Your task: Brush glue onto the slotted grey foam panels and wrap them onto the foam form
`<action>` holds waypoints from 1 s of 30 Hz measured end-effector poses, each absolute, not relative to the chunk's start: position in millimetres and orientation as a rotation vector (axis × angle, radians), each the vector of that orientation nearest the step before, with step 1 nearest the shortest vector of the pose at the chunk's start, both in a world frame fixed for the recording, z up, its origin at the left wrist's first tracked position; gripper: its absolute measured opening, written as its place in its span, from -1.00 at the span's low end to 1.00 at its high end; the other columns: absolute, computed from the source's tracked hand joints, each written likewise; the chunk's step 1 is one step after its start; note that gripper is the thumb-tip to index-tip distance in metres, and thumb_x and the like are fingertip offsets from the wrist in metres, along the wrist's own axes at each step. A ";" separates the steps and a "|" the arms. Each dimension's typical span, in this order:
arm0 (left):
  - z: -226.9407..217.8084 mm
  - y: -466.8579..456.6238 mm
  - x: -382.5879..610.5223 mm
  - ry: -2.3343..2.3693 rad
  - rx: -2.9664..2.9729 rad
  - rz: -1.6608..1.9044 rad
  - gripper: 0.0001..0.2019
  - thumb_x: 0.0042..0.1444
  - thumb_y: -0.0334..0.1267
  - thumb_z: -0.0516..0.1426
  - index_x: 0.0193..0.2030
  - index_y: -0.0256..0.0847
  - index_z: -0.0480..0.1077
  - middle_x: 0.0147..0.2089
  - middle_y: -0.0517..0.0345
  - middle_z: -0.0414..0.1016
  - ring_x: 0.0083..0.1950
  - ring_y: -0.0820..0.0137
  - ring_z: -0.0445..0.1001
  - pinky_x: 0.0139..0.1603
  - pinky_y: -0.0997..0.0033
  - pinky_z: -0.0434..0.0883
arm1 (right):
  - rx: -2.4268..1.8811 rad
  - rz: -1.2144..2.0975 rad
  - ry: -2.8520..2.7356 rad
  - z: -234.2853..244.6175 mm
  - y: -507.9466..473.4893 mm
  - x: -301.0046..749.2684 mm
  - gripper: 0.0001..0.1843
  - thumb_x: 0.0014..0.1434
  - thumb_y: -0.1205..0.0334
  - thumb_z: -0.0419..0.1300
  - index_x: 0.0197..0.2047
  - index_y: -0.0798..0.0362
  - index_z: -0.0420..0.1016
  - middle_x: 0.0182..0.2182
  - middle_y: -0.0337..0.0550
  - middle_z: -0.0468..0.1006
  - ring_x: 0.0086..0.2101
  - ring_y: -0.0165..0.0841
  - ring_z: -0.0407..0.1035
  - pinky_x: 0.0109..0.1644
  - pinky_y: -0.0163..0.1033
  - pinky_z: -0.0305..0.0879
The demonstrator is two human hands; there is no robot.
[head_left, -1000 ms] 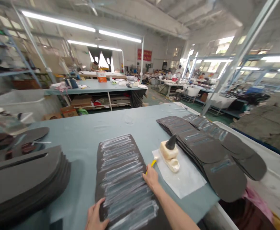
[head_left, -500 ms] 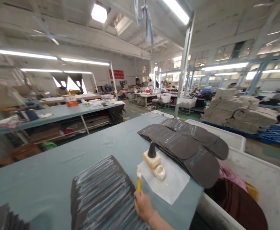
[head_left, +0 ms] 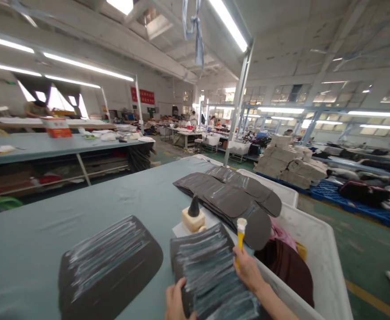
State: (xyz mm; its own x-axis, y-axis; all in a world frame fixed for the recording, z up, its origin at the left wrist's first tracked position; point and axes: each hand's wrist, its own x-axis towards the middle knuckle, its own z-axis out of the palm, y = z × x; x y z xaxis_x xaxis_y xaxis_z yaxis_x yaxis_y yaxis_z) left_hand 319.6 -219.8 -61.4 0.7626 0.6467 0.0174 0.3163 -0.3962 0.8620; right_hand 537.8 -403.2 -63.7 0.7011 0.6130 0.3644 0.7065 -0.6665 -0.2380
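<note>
the streaked dark sheet [head_left: 211, 271], bottom centre of the frame, looks light, bendy, probably slick; edges suit gripping. left hand [head_left: 175, 303] pinches its left edge; right hand [head_left: 249, 270] pinches a brush [head_left: 241, 233].

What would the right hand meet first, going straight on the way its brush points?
Probably the stack of dark panels just beyond the brush; depth is unclear, so the gap can't be judged.

There are one left hand [head_left: 175, 303], one right hand [head_left: 248, 269], one yellow-handled brush [head_left: 240, 236], one black-capped cream bottle [head_left: 193, 219], two separate dark streaked panels [head_left: 209, 267], two overlapping panel stacks [head_left: 226, 195] and one red banner [head_left: 142, 95].
</note>
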 end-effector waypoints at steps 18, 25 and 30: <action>79.8 -206.4 613.1 0.502 1.985 0.554 -0.32 -0.21 -0.50 0.11 0.15 -0.24 0.09 0.09 -0.08 0.10 0.12 0.26 0.24 0.15 0.35 0.21 | -2.758 -0.776 -1.111 85.4 -382.1 854.0 -0.89 0.16 0.27 0.03 -0.20 0.01 0.27 -0.23 -0.11 0.38 -0.41 -0.39 0.33 -0.49 -0.35 0.03; 106.1 -110.0 759.9 0.779 1.958 0.671 -0.36 -0.19 -0.42 0.16 0.12 -0.24 0.12 0.05 -0.05 0.11 0.08 0.26 0.29 0.13 0.34 0.26 | -2.582 -0.782 -1.389 114.3 -232.5 1017.6 -0.88 0.16 0.32 0.05 -0.19 0.04 0.26 -0.24 -0.13 0.35 -0.39 -0.41 0.30 -0.44 -0.36 0.01; 90.8 -40.8 825.5 0.939 1.936 0.714 -0.33 -0.20 -0.39 0.19 0.12 -0.30 0.10 0.07 -0.08 0.10 0.11 0.24 0.27 0.17 0.32 0.24 | -2.532 -0.696 -1.473 114.6 -139.6 1083.9 -0.86 0.19 0.32 0.04 -0.15 0.07 0.25 -0.20 -0.10 0.33 -0.35 -0.40 0.31 -0.41 -0.35 0.02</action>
